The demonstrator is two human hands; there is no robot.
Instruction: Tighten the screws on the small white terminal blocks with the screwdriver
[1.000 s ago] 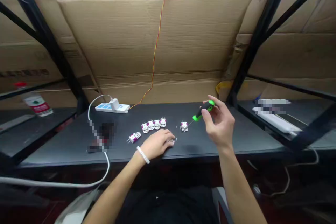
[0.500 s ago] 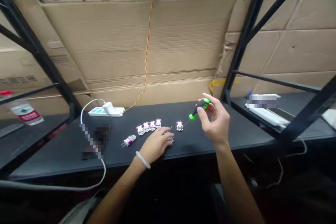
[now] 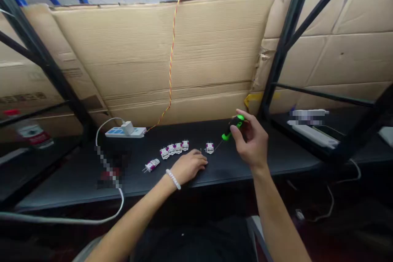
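The right hand (image 3: 254, 141) is gripping a screwdriver (image 3: 236, 123) near a white-and-purple piece (image 3: 209, 147). The left hand (image 3: 189, 166) is resting apart on the tabletop (image 3: 196, 131); I can't tell its grip.

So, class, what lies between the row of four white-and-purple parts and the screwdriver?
In the head view, one white-and-purple part lies between the row and the screwdriver, with a tiny piece, too small to identify, beside it.
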